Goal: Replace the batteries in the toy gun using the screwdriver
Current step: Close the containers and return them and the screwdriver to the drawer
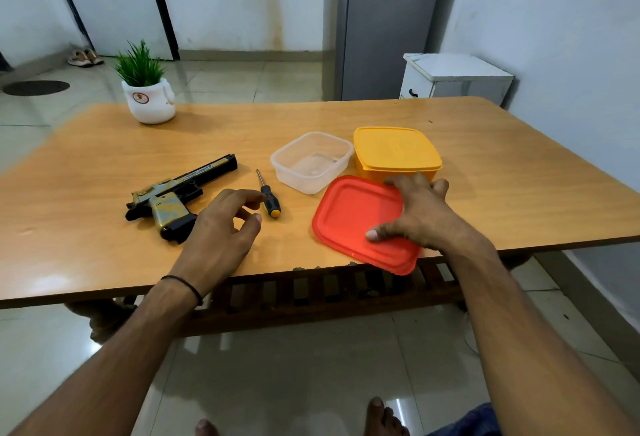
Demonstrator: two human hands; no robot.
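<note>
— Where does the toy gun (175,193) lie?

— Flat on its side on the wooden surface (502,176), left of the frame's centre, with its barrel pointing toward the upper right and its handle toward the near edge. The screwdriver (272,205) lies just to the right of it, black-and-yellow handle nearest the person, shaft pointing away.

— And the left grip (225,224)?

— It hovers between the two with its fingers loosely curled, holding nothing. Its fingertips are right at the screwdriver's handle; whether they touch it cannot be told.

— The right grip (415,214)?

— It holds a red lid (346,214), fingers bent over the far edge and thumb pressed on top. The lid's near corner juts past the surface's front edge.

— What sits behind the lid?

— A clear container (311,162), uncovered, and beside it, on the right, a yellow container (396,153) with its lid on.

— Anything further out?

— A potted plant (147,89) at the surface's far left corner, and a white cabinet (453,79) against the wall at the upper right.
</note>
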